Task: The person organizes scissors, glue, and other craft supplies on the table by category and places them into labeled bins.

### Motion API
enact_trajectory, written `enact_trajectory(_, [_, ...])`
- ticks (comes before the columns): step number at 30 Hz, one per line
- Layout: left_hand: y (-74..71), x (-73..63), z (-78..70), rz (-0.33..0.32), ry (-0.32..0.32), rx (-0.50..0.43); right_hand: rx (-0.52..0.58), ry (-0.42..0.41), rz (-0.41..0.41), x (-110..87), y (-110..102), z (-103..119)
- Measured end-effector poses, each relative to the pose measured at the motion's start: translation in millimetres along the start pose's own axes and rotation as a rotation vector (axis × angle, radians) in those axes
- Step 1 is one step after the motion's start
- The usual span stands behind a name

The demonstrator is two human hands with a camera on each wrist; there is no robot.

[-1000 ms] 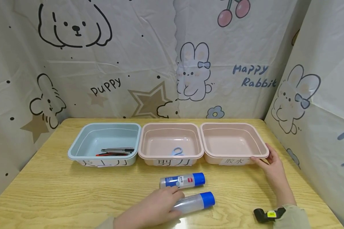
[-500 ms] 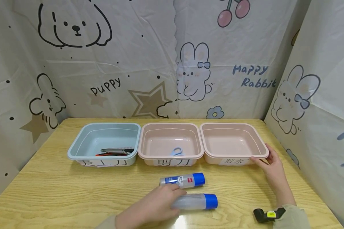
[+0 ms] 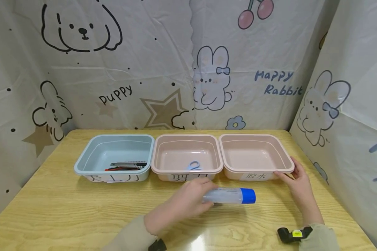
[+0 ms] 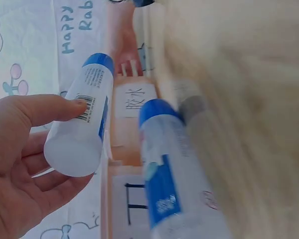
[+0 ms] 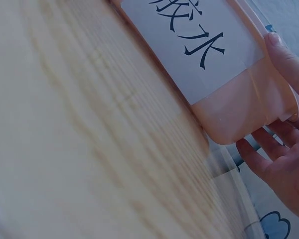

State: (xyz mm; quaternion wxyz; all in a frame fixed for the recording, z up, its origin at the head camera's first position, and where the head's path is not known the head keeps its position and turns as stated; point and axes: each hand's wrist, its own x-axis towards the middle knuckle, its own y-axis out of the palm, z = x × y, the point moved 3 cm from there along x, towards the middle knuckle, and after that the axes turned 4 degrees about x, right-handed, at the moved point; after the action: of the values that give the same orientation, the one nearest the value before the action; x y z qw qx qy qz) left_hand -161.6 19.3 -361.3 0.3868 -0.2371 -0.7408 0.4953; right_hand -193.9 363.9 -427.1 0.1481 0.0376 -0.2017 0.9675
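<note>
My left hand (image 3: 188, 198) grips a clear glue bottle (image 3: 226, 196) with a blue cap, lifted above the table. In the left wrist view, thumb and fingers wrap round this bottle, its barcode facing the camera. A second glue bottle (image 4: 172, 174), blue-capped with a blue label, lies on the table; in the head view the held bottle and left hand hide nearly all of it. At the far right, my right hand (image 3: 300, 184) holds the front right corner of a pink bin (image 3: 257, 139), thumb at the front rim and fingers round the side.
Left of that bin stand another pink bin (image 3: 188, 137), with light blue scissors (image 3: 194, 165), and a light blue bin (image 3: 122, 137) with utility knives (image 3: 128, 164). Paper labels front all three bins. A printed cloth (image 3: 163, 69) hangs behind the wooden table (image 3: 66, 209).
My left hand has raised the glue bottle off the table and carried it forward and right, over the other bottle. The right hand keeps its hold on the bin.
</note>
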Motion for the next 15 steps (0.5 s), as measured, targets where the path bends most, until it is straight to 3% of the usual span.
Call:
enact_trajectory(4, [-6.8,17.3,0.6,-0.047,-0.015,-0.028,-0.007,-0.006,0.001,0.3,-1,0])
enact_trajectory(9, [-11.9,39.8,3.7,-0.077,-0.096,-0.037,-0.013,-0.022,-0.017,1.0,-1,0])
enact_trajectory(15, [-12.2,58.8,7.0,-0.102,-0.139,-0.072,-0.009,0.014,0.000,-0.1,-1,1])
